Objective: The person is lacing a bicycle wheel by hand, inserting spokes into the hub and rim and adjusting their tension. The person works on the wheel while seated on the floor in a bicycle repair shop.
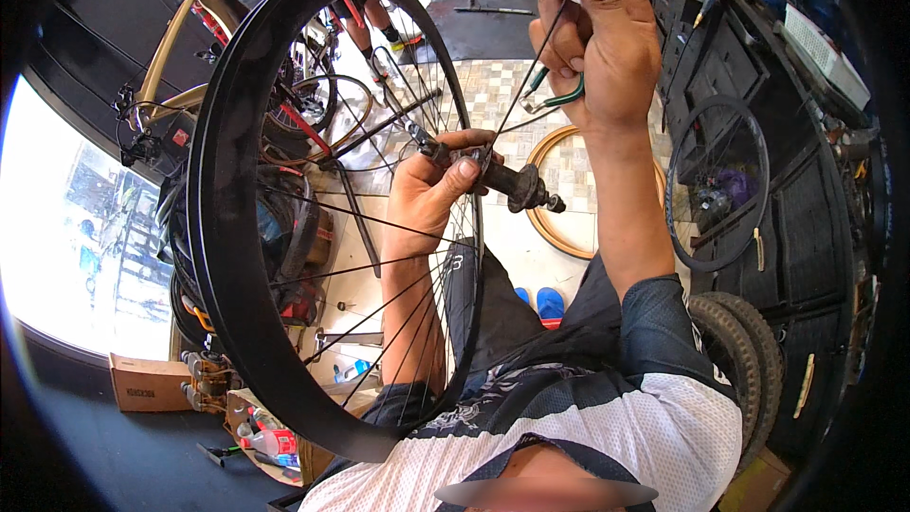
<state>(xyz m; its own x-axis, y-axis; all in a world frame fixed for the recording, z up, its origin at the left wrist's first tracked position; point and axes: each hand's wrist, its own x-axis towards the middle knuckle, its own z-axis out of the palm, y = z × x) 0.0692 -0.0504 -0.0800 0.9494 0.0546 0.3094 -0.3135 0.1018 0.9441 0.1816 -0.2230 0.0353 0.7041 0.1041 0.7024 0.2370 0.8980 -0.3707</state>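
A bicycle wheel with a deep black rim [226,256] stands upright in front of me, left of centre. Thin black spokes [355,226] run between part of the rim and the dark hub [512,186]. My left hand [427,192] reaches through the wheel and is closed round the hub, thumb by its flange. Raised at the upper right, my right hand [607,38] pinches the upper end of one black spoke [517,102], which slants down to the hub flange. A green-handled tool [569,95] hangs at that hand's curled fingers; its exact kind is unclear.
A tan hoop [542,225] lies on the tiled floor beyond my legs. Another bicycle wheel [671,180] leans at the black cabinets [796,237], above knobbly tyres [763,360]. At the left are a beige bike frame [163,62] and a cardboard box [150,384]. Another person's legs [360,33] show behind.
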